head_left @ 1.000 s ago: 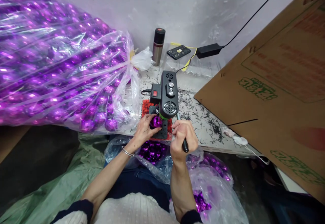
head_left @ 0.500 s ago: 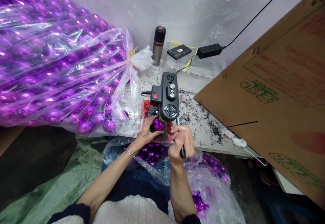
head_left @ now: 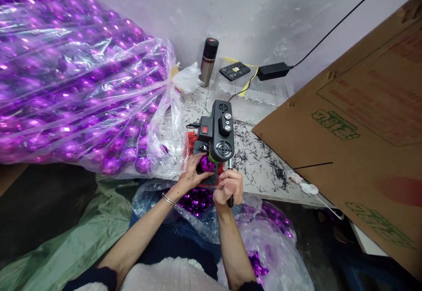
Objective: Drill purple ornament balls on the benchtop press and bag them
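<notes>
My left hand [head_left: 191, 173] curls its thumb and fingers around a shiny purple ball [head_left: 206, 164], which sits on the dark base of a small black bench press [head_left: 222, 128]. The press head with round vents and silver knobs overhangs the ball and hides part of it. My right hand [head_left: 229, 186] is closed round the press's lever handle [head_left: 230, 200], whose black end sticks out below the fist. A red mat [head_left: 191, 140] lies beneath the base.
On the left bulges a big clear bag of purple balls [head_left: 82, 89]. A thermos [head_left: 209, 64], a phone [head_left: 234, 71] and a power adapter [head_left: 273, 71] lie behind the press. A cardboard box [head_left: 343, 119] stands right. Black bits [head_left: 278, 170] litter the table; bagged purple pieces [head_left: 195, 201] are in front.
My right hand has swung the lever a little to the left and inward. My left hand stays on the ball. The whole view has shifted slightly.
</notes>
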Demonstrator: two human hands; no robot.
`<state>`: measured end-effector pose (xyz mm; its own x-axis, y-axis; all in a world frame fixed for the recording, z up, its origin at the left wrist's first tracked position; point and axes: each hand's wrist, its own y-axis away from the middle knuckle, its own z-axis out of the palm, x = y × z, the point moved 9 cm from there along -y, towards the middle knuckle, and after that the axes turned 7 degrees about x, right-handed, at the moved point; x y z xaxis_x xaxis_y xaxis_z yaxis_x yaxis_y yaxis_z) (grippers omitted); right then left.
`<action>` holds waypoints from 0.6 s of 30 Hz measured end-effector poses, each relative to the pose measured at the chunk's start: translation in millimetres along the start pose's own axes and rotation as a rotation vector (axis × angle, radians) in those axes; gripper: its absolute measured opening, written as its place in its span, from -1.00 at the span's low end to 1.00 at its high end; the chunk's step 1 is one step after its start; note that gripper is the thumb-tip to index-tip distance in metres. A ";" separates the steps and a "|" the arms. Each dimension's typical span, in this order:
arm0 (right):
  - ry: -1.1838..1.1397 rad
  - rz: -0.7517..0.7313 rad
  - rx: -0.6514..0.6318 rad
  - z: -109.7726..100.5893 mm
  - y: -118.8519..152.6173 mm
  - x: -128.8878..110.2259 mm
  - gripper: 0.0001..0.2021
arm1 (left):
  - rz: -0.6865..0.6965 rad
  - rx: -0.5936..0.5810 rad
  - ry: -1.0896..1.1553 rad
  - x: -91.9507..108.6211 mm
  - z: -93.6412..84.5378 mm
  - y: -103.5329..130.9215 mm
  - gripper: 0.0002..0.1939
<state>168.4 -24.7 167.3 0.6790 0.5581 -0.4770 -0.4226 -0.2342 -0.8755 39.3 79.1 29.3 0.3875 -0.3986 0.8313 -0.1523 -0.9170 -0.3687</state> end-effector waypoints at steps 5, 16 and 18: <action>-0.057 0.021 -0.010 -0.2 5.1 7.3 -0.63 | -0.013 -0.001 0.024 -3.4 2.7 -0.9 -0.26; -0.086 0.006 0.017 1.9 11.6 14.9 -0.62 | -0.030 -0.033 0.083 -3.3 7.9 -7.8 -0.29; -0.092 -0.026 -0.006 3.7 10.3 12.9 -0.60 | -0.037 -0.035 0.081 -3.2 9.2 -9.7 -0.29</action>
<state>170.6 -16.9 152.4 0.6315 0.6345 -0.4456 -0.4021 -0.2234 -0.8879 47.9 89.4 26.4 0.3190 -0.3633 0.8753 -0.1711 -0.9305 -0.3239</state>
